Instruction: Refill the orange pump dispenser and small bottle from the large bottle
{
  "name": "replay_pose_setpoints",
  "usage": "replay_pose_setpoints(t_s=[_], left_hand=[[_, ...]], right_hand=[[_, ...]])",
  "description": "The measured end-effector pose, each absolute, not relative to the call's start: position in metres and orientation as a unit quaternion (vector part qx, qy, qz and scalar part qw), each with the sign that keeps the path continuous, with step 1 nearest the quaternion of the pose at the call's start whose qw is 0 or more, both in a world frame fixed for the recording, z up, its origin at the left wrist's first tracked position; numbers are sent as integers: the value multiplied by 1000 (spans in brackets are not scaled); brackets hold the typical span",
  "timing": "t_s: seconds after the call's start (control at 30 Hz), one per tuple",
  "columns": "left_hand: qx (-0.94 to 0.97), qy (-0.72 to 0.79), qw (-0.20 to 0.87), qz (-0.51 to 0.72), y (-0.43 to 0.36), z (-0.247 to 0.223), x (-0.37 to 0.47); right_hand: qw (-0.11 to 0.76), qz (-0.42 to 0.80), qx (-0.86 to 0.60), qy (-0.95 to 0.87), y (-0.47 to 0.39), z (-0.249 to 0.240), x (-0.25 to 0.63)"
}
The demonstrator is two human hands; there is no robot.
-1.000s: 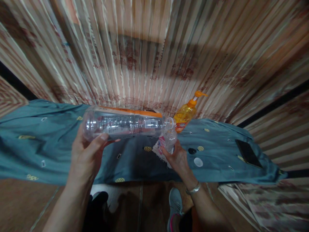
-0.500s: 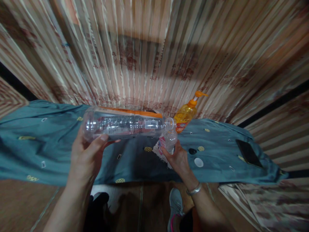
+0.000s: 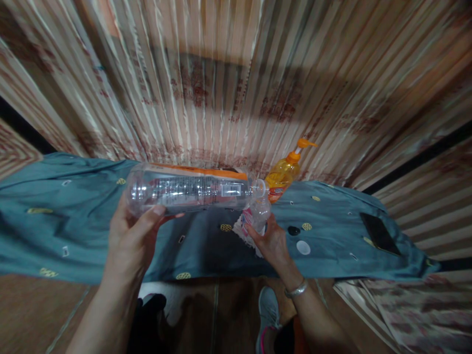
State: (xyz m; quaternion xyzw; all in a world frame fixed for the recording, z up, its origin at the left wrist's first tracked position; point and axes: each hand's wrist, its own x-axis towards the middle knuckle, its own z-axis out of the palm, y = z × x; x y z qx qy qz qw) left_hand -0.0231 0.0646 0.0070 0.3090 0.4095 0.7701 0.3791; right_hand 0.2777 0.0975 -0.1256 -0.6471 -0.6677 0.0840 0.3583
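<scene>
My left hand [image 3: 134,228] is closed round the base end of a large clear bottle [image 3: 195,189] with an orange-edged label. The bottle lies sideways in the air, its mouth pointing right. My right hand [image 3: 269,241] grips a small clear bottle [image 3: 260,211] with a pink and white label. The large bottle's mouth is at the small bottle's top; whether they touch is hard to tell. Under the small bottle lies a whitish cloth [image 3: 241,231]. Just behind stands an orange pump bottle [image 3: 282,177] with yellow-orange liquid.
A teal patterned cloth [image 3: 88,211] covers the long surface. On it, right of my right hand, are a black cap [image 3: 294,230] and a white disc [image 3: 303,247]. A dark phone [image 3: 379,233] lies farther right. Striped curtains [image 3: 221,98] hang behind.
</scene>
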Motion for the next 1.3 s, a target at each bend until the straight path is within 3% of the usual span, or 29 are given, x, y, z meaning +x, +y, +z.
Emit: replay_pose_setpoints(t_s=[1.3], left_hand=[[341, 396, 376, 765, 62, 5, -23]], right_hand=[[364, 97, -647, -663, 97, -123, 276]])
